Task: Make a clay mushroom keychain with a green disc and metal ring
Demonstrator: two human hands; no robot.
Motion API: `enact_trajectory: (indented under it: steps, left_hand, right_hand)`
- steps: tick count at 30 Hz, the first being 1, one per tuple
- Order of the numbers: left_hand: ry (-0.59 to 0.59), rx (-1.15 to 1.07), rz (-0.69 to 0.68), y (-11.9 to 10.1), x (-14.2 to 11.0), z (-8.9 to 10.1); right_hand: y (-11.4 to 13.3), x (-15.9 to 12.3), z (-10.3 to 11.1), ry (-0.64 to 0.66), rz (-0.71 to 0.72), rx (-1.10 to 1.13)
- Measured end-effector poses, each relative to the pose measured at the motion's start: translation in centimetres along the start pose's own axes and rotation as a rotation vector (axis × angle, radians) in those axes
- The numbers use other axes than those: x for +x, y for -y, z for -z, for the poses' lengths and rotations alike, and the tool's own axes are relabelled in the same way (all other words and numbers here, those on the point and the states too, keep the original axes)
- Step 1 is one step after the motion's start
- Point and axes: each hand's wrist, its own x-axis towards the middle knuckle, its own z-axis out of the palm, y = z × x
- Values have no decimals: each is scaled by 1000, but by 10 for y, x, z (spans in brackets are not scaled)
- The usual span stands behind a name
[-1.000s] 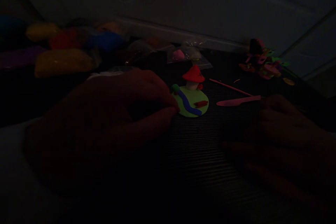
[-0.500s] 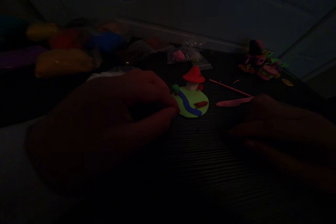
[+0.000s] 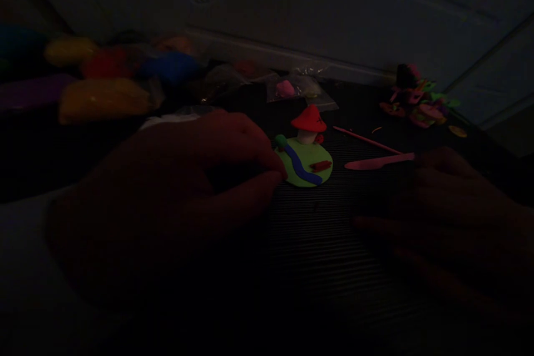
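Observation:
In dim light, a flat green clay base [image 3: 287,182] lies on the dark ridged surface. On it stand a clay mushroom with a red cap [image 3: 309,119], a wavy blue clay strip [image 3: 298,167], a small green ball [image 3: 281,141] and a reddish-brown clay piece [image 3: 321,166]. My left hand [image 3: 200,178] pinches the left edge of the base between thumb and finger. To the right, my right hand [image 3: 454,211] rests low with its fingers apart and stretched leftward, nothing visible in them. Its knuckles cover the handle end of a pink plastic knife [image 3: 371,163].
A thin pink stick [image 3: 367,139] lies behind the knife. Bagged clay, including an orange pack [image 3: 104,100] and a blue pack [image 3: 169,67], fills the back left. A pink lump [image 3: 285,88] sits in a clear bag. Colourful small pieces [image 3: 421,100] are heaped at the back right.
My right hand shifted left over the knife handle, then back right, uncovering more of it. The knife stayed put. My left hand keeps its pinch on the base's edge.

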Motion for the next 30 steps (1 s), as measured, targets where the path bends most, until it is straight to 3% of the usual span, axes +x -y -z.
enact_trajectory:
  steps: [12,20,30]
  left_hand:
    - [-7,-6,-21,5,-2,-2]
    - [-50,125,-187,7,-5,-6]
    - [-36,179,-234,2,-4,-6]
  right_hand:
    - [1,3,-4,8,-21,-24]
    - [2,0,-4,0,-15,-20]
    - [4,-2,-4,15,-32,-2]
